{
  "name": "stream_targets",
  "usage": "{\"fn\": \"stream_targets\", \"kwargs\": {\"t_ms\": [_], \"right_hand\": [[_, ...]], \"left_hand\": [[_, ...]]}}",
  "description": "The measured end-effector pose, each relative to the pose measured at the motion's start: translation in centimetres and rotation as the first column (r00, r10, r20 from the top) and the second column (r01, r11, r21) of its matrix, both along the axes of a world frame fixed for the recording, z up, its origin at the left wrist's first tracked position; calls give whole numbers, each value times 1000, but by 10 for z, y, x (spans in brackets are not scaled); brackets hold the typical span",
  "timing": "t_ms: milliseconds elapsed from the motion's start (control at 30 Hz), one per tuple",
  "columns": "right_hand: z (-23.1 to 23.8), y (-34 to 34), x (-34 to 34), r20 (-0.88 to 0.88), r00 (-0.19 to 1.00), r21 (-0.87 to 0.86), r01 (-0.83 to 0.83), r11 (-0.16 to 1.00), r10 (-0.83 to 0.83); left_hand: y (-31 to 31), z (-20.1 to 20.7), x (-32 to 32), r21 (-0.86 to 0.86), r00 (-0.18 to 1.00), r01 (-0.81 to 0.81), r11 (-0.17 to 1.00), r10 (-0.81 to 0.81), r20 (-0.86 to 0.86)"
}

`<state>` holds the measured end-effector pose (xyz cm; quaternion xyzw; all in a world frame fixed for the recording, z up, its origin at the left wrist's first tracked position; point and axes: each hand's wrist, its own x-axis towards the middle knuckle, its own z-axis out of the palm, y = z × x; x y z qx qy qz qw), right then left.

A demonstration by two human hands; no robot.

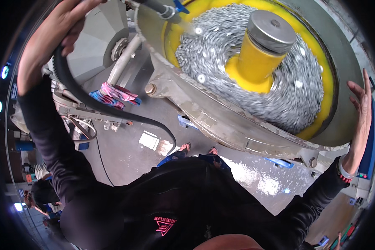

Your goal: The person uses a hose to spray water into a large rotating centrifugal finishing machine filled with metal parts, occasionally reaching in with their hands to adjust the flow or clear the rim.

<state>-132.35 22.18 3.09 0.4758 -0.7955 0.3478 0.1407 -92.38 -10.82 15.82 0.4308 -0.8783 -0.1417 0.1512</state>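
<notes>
My left hand [50, 31] grips a thick black hose [83, 98] at the upper left; the hose loops down and runs toward the floor. Its metal nozzle end [164, 9] sprays into a large round vibrating bowl [237, 121] with a yellow lining and a yellow centre post [254, 62] topped by a grey cap. Several small silvery metal parts [287, 104] fill the ring around the post. My right hand [360, 108] lies flat and open against the grey outer rim of the bowl on the right.
A pink and blue rag [112, 95] hangs on the machine's metal frame below the hose. Wet grey floor [125, 154] lies beneath, with my feet in sandals [198, 148]. Another person crouches at the lower left [39, 193].
</notes>
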Motion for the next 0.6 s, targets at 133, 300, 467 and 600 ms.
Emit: {"fn": "stream_targets", "kwargs": {"t_ms": [133,300,467,600], "right_hand": [[1,0,3,-33,999,-18,-22,1000,21],[9,-3,17,-6,998,-72,-62,995,62],[16,2,20,81,995,-3,60,998,-59],[25,3,19,143,989,-16,-31,999,33]], "left_hand": [[47,-3,-4,3,980,-108,994,106,166],[65,-1,-1,231,974,-177,957,136,183],[51,-26,-1,353,987,96,931,-134,85],[32,-55,25,271,951,281,921,-305,54]]}}
